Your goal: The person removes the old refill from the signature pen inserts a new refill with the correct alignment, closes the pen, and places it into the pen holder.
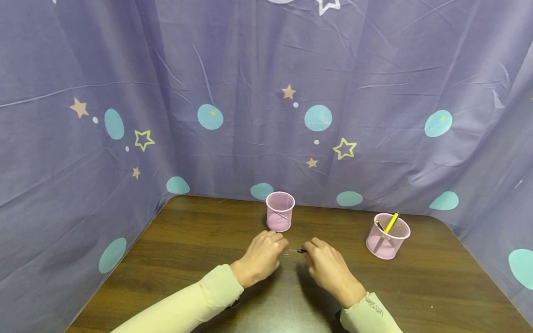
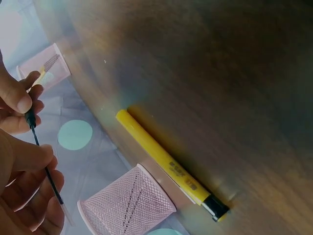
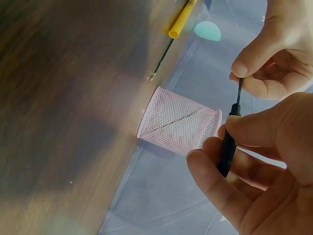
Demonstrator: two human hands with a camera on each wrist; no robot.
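The left hand (image 1: 260, 256), in the head view, is narrow, its fingers curled, just beside the right hand (image 1: 329, 266), which pinches a black piece (image 1: 300, 251). A pink mesh cup (image 1: 280, 224) stands at 12 o'clock of the 2 hands; another cup (image 1: 391, 252), holding yellow pens (image 1: 391, 223), is at 3 o'clock.

In the left wrist view, the left hand pinches a thin rod (image 2: 54, 184) whose upper end meets the black piece. A yellow barrel (image 2: 159, 154) lies on the table (image 2: 244, 98) between 2 and 3 o'clock of that hand; being round, it might roll if a wrist brushes it.

In the right wrist view, the right thumb and fingers hold the black piece, with the left fingertips at 1 o'clock. A sideways pull could bend the rod; a slack pinch could drop the small piece. Another dark rod (image 3: 162, 59) shows at 11 o'clock by the barrel's end; whether they touch cannot be told.
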